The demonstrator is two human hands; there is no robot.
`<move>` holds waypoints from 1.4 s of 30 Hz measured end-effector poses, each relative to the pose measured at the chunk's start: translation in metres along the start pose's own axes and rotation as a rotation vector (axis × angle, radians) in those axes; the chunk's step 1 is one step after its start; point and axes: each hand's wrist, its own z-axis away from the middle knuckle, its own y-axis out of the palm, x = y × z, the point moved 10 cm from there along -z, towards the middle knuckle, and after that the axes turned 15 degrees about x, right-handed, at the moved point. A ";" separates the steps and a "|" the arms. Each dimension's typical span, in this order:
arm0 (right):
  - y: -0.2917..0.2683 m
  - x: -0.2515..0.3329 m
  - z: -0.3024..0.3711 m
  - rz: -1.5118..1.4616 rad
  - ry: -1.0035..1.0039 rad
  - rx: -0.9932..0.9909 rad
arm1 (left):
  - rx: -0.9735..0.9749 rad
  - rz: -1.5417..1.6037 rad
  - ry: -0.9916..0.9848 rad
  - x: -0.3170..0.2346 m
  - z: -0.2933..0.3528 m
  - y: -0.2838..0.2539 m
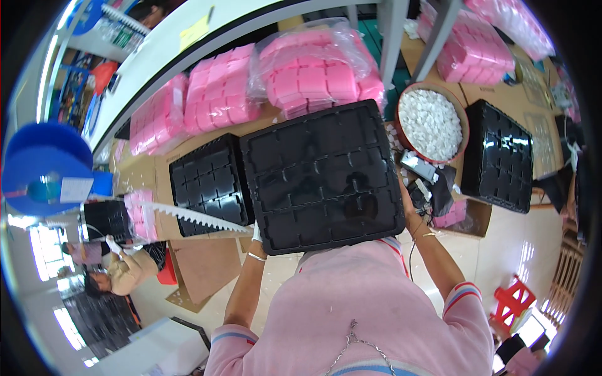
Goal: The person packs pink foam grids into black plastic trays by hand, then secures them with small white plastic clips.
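A large black plastic tray (320, 178) with moulded compartments is held up in front of my body, tilted slightly. My left hand (256, 234) grips its near left corner; something white shows at the fingers, most of which are hidden by the tray. At the right edge, my right hand (406, 202) holds the same tray, its fingers also largely out of sight. Just left of it, more black trays (210, 182) lie stacked on the cardboard-covered table.
Pink foam blocks (222, 88) in clear plastic line the table's back. To the right stand a round tub (430, 122) of small white pieces, a grey device (419, 167) and another black tray stack (500, 156). Blue reels (47, 169) are at left. Another person (128, 272) works at far left.
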 end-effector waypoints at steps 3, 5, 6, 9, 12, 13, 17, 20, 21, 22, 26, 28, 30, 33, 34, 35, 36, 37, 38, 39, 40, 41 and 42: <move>-0.002 0.008 0.019 0.097 0.002 -0.028 | 0.077 0.048 0.017 0.014 0.011 0.046; -0.008 0.011 0.025 0.176 -0.010 -0.053 | 0.104 0.029 0.069 0.018 0.013 0.042; -0.008 0.012 0.022 0.190 -0.005 -0.044 | 0.130 -0.004 0.106 0.019 0.013 0.042; -0.020 0.012 0.022 0.246 0.032 -0.047 | 0.094 -0.045 0.094 0.016 0.017 0.051; -0.005 0.017 0.026 0.291 0.102 -0.071 | 0.001 0.050 0.175 0.025 0.031 0.039; 0.023 0.039 0.034 0.432 0.042 -0.174 | 0.035 0.381 0.296 0.031 0.036 0.038; 0.066 0.127 0.083 1.294 -0.551 -0.371 | -0.623 -0.202 0.715 -0.022 0.159 0.003; 0.199 0.106 0.095 1.468 -0.610 -0.162 | -0.707 -0.630 0.969 -0.093 0.212 -0.015; 0.234 0.092 0.092 1.529 -0.679 -0.063 | -0.497 -0.593 0.929 -0.120 0.205 0.019; 0.269 0.076 0.090 1.586 -0.748 0.047 | -0.402 -0.660 0.771 -0.140 0.195 0.040; 0.360 -0.004 0.069 1.620 -0.753 0.419 | -0.254 -0.902 0.647 -0.168 0.161 0.055; 0.362 -0.037 0.045 1.567 -0.690 0.530 | -0.333 -0.850 0.729 -0.177 0.177 0.108; 0.367 -0.077 0.032 1.489 -0.553 0.656 | -0.286 -0.549 0.779 -0.170 0.202 0.144; 0.375 -0.131 0.040 1.280 -0.237 0.876 | -0.163 -0.405 0.882 -0.152 0.227 0.205; 0.374 -0.133 0.039 1.275 -0.236 0.892 | -0.110 -0.354 0.876 -0.150 0.226 0.219; 0.360 -0.139 0.036 1.080 -0.067 0.915 | -0.005 -0.284 0.855 -0.148 0.219 0.228; 0.348 -0.145 0.035 0.883 0.099 0.926 | 0.100 -0.213 0.832 -0.148 0.214 0.235; 0.346 -0.133 0.037 0.894 0.068 0.895 | 0.178 -0.165 0.831 -0.149 0.206 0.235; 0.337 -0.128 0.036 0.739 0.162 0.848 | 0.354 -0.028 0.824 -0.149 0.201 0.250; 0.334 -0.122 0.043 0.602 0.251 0.869 | 0.438 0.003 0.808 -0.146 0.204 0.262; 0.330 -0.112 0.049 0.464 0.326 0.875 | 0.535 0.031 0.780 -0.143 0.203 0.281; 0.329 -0.105 0.053 0.464 0.330 0.875 | 0.532 0.034 0.781 -0.140 0.200 0.282; 0.327 -0.101 0.057 0.324 0.394 0.847 | 0.571 -0.120 0.796 -0.137 0.201 0.292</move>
